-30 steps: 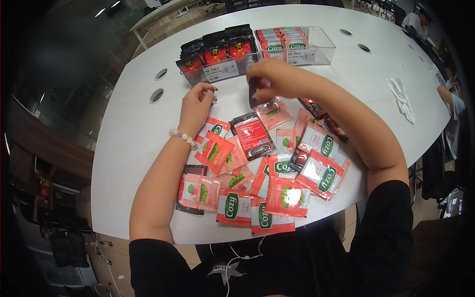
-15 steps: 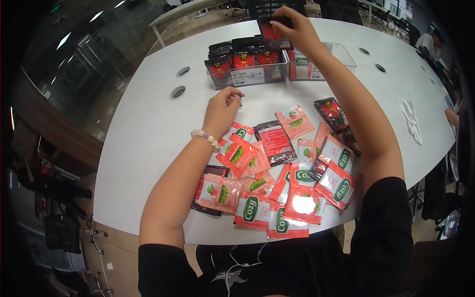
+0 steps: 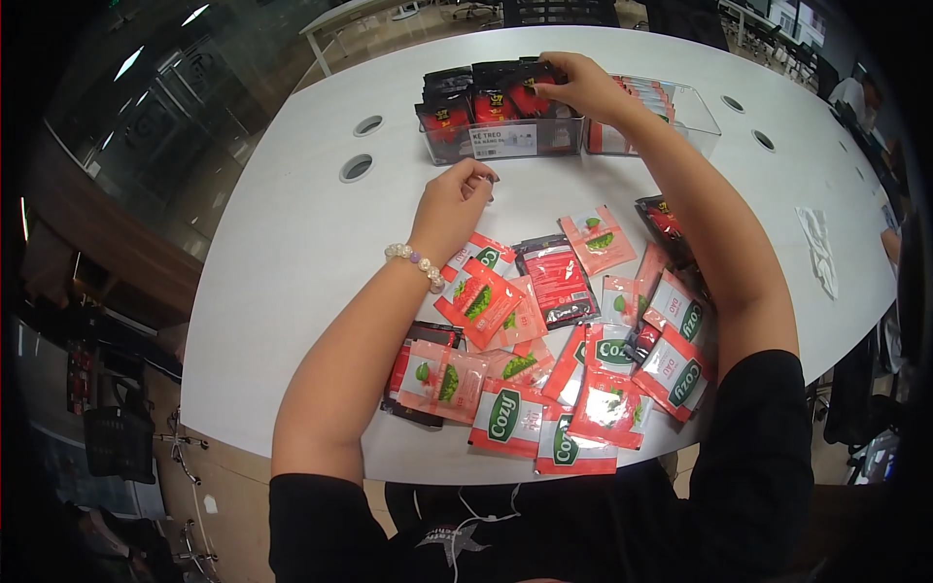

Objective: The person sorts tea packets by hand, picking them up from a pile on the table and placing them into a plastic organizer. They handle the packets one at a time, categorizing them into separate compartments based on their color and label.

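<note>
My right hand (image 3: 591, 91) pinches a black-and-red coffee sachet (image 3: 528, 95) at the right end of a clear plastic bin (image 3: 554, 140). Several similar black-and-red sachets (image 3: 491, 103) stand upright in that bin. Resting on the table in front of it, my left hand (image 3: 453, 204) is loosely curled, with nothing seen in its fingers. Below it spreads a loose pile of red-and-white Cozy tea sachets (image 3: 507, 416), some showing pink fruit pictures. A coffee sachet (image 3: 558, 280) lies among them, back side up. More dark sachets (image 3: 663, 222) are partly hidden by my right forearm.
A second clear bin (image 3: 696, 119) stands against the first on its right, holding a row of Cozy sachets (image 3: 646, 95). Round cable holes (image 3: 357, 167) pierce the white table (image 3: 292, 253). A crumpled white wrapper (image 3: 816, 251) lies at the right. People sit beyond the right edge.
My right hand has come down with the coffee sachet, from above the bins to the right end of the coffee bin. My left hand stays curled on the table. The view has shifted slightly.
</note>
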`<state>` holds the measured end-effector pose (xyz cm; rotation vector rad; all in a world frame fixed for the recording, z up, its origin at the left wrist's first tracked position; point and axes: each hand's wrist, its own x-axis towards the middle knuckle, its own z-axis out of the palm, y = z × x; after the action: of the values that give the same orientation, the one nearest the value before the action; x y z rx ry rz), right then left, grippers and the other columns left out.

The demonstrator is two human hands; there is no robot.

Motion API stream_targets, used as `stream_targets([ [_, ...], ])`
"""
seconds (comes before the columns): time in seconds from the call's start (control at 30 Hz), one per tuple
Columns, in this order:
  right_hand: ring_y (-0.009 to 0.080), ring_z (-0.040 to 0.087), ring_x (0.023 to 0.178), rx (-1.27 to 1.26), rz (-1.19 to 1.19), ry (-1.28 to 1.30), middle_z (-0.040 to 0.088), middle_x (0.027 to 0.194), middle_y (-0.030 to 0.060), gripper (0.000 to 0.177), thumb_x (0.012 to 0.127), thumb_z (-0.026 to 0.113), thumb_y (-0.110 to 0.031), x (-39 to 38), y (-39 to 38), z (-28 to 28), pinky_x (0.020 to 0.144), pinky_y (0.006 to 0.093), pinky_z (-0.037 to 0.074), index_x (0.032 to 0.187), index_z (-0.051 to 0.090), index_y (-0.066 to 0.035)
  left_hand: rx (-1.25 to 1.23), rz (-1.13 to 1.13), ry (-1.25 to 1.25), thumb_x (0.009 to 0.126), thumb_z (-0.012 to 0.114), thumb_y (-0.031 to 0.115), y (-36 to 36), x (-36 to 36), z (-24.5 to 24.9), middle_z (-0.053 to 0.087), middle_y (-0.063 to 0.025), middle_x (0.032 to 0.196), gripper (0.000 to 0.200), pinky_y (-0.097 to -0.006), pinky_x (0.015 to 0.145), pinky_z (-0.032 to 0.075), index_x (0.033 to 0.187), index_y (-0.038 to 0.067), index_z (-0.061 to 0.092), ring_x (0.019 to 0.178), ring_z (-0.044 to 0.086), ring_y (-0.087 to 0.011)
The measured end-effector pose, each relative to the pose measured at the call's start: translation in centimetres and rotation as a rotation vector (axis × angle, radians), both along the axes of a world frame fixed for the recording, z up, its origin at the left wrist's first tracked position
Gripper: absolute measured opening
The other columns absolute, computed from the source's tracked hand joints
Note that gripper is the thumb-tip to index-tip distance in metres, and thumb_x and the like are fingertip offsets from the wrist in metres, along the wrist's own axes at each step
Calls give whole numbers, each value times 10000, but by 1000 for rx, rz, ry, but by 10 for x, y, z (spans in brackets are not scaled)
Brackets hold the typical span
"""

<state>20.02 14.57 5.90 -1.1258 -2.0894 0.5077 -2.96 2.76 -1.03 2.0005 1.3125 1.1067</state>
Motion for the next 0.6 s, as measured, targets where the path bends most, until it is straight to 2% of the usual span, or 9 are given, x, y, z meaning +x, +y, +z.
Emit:
stream_targets([
  [0.1, 189, 579, 938, 248, -170, -305, 597, 1047, 89, 378, 772, 684, -183, 11, -9, 3, 809, 358, 458, 1103, 594, -25, 28, -2, -45, 822, 524, 95, 1, 1, -2, 590, -50, 682, 144, -243, 606, 438, 908, 19, 612, 630, 548, -109],
  [0.2, 236, 503, 1056, 326, -205, -551, 549, 1135, 79, 367, 733, 698, -208, 17, -14, -4, 876, 405, 395, 1060, 618, -63, 22, -11, -55, 828, 525, 97, 0, 3, -1, 590, -50, 681, 142, -243, 605, 439, 905, 18, 613, 627, 546, -108],
  [0.3, 237, 467, 1082, 379, -269, -618, 529, 1144, 52, 334, 726, 688, -218, 14, -32, 2, 897, 428, 360, 1019, 622, -74, 34, -30, -56, 836, 525, 101, 2, 3, -3, 592, -52, 682, 140, -242, 604, 439, 903, 16, 615, 629, 548, -108],
  [0.4, 244, 509, 1005, 712, -259, -444, 543, 1095, 68, 310, 719, 685, -222, 6, -55, 4, 849, 403, 399, 992, 618, -90, -21, -29, 22, 859, 500, 81, 1, 3, 2, 601, -33, 731, 131, -233, 662, 445, 924, 32, 604, 716, 581, -87],
  [0.47, 255, 537, 959, 542, -3, -462, 549, 1067, 71, 302, 733, 679, -226, -2, -79, 13, 820, 370, 431, 998, 598, -104, 0, -33, -25, 849, 513, 88, 4, 3, 0, 602, -50, 705, 135, -238, 629, 445, 911, 17, 611, 669, 571, -98],
  [0.53, 264, 552, 947, -36, 323, -440, 552, 1058, 82, 396, 734, 689, -251, -9, -118, 18, 805, 356, 459, 1087, 565, -121, 3, -42, -61, 844, 519, 89, 5, 4, -4, 604, -59, 696, 139, -240, 615, 446, 906, 9, 613, 648, 569, -102],
  [0.6, 268, 556, 971, -338, 397, -656, 548, 1091, 91, 537, 722, 704, -305, -13, -157, 19, 827, 375, 468, 1187, 511, -119, -3, -59, -85, 845, 517, 85, 8, 4, -5, 607, -60, 704, 139, -239, 620, 448, 909, 6, 612, 655, 573, -100],
])
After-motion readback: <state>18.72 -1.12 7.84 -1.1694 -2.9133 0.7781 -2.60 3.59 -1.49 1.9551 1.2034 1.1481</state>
